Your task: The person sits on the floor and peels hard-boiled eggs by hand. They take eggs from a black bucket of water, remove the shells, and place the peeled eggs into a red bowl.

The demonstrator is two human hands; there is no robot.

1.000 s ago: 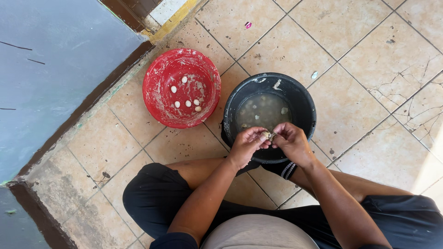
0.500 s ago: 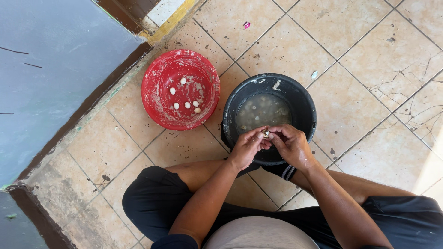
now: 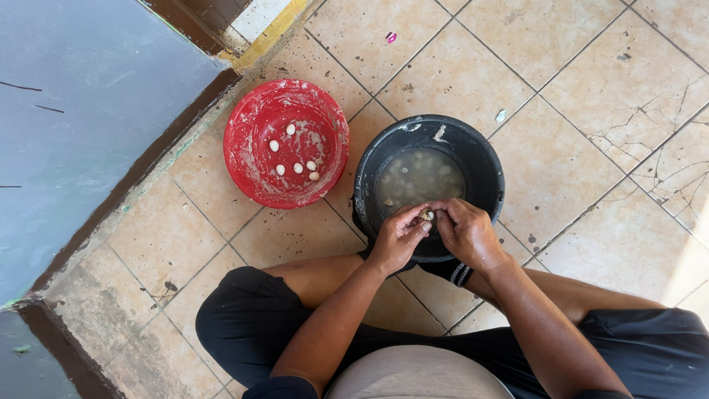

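Observation:
I sit on a tiled floor with a black bucket (image 3: 484, 159) between my legs. It holds cloudy water with several small pale round things in it. Over its near rim my left hand (image 3: 399, 236) and my right hand (image 3: 465, 230) meet, fingertips pinching one small brownish-white round thing (image 3: 427, 215) between them. To the left of the bucket sits a red bowl (image 3: 251, 159) with several small white peeled round pieces (image 3: 295, 159) lying in it.
A grey-blue wall with a dark brown base (image 3: 140, 174) runs diagonally along the left. A yellow threshold (image 3: 269, 33) lies at the top. Small white and pink scraps (image 3: 501, 115) lie on the beige tiles beyond the bucket. My black-clad legs frame the bucket.
Both hands stay together over the bucket's near rim, fingers shifting slightly around the small round thing. The bowl and bucket have not moved.

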